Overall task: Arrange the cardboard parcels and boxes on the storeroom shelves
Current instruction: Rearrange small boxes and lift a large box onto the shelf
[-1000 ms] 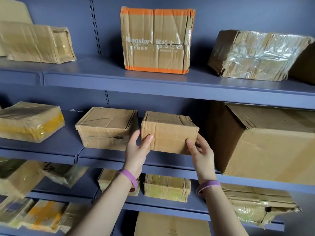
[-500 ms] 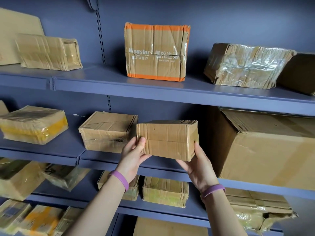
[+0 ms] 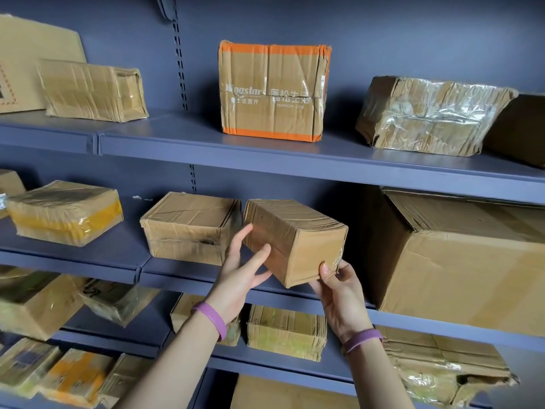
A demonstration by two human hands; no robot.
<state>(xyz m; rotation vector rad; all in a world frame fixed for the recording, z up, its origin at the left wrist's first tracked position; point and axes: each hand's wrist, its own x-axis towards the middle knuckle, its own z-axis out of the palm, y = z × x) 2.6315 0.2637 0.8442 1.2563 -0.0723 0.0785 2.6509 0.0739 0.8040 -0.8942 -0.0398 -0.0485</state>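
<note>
Turned since half a second ago, the small cardboard box [image 3: 295,240] no longer shows its long face square to the room; one short end now points near and to the right, while the long side runs back to the left. A person holds it at the front edge of the middle shelf [image 3: 88,261], in the gap between a flat taped box [image 3: 188,228] on the left and a large carton [image 3: 457,261] on the right. Whether its far end rests on the shelf cannot be told.

The left hand [image 3: 241,270] lies against the box's long side, fingers nearly straight and spread, thumb reaching under the lower edge. The right hand [image 3: 339,293] grips the near lower corner, thumb pressed on the short end and fingers curled around the right edge. Each wrist carries a purple band [image 3: 212,320].

On the upper shelf [image 3: 265,154] an orange-banded box [image 3: 272,93] stands upright, with a crumpled parcel in clear tape [image 3: 427,113] to its right. Far left on the middle shelf sits a parcel bound in yellow tape [image 3: 65,214].
</note>
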